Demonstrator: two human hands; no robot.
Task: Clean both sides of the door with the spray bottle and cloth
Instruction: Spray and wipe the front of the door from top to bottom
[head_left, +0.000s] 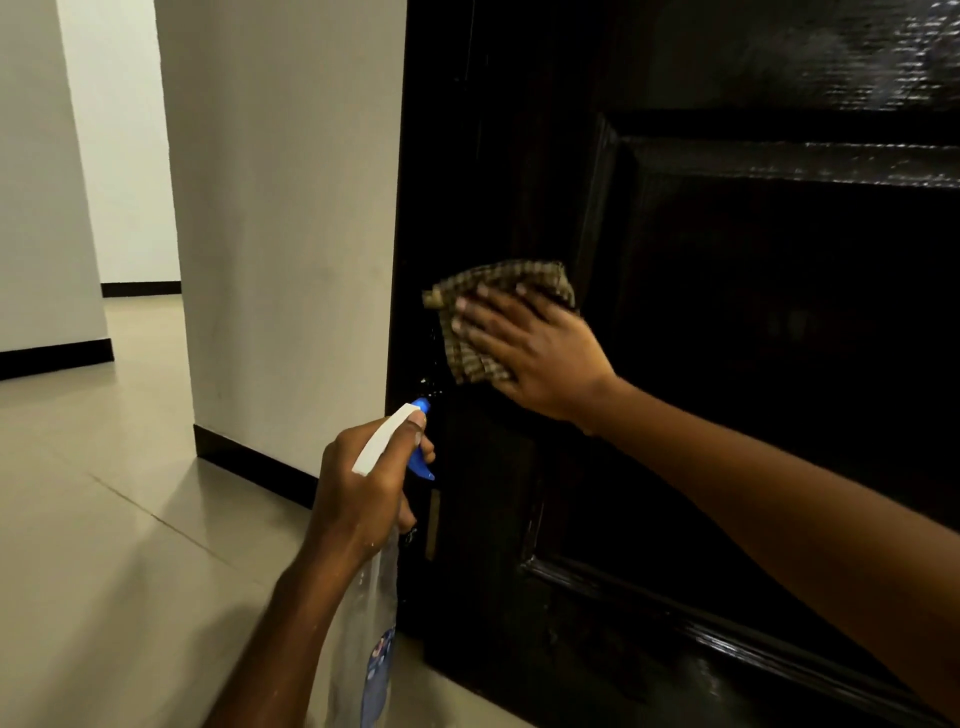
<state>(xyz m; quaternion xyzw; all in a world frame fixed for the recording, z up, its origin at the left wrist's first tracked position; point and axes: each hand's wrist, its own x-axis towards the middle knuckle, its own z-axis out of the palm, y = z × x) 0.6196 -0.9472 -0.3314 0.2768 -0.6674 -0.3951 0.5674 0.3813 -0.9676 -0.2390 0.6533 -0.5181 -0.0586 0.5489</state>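
Observation:
A dark, glossy panelled door (727, 312) fills the right half of the view. My right hand (530, 353) presses a brown checked cloth (483, 291) flat against the door near its left edge. Below it, my left hand (363, 488) grips a clear spray bottle (376, 613) with a white head and blue nozzle and trigger; the nozzle points at the door edge. Small wet droplets glint on the door just above the nozzle.
A white wall (291, 208) with a black skirting board stands left of the door. Pale tiled floor (104, 519) stretches left into a corridor. A metal latch plate (432, 525) shows on the door edge.

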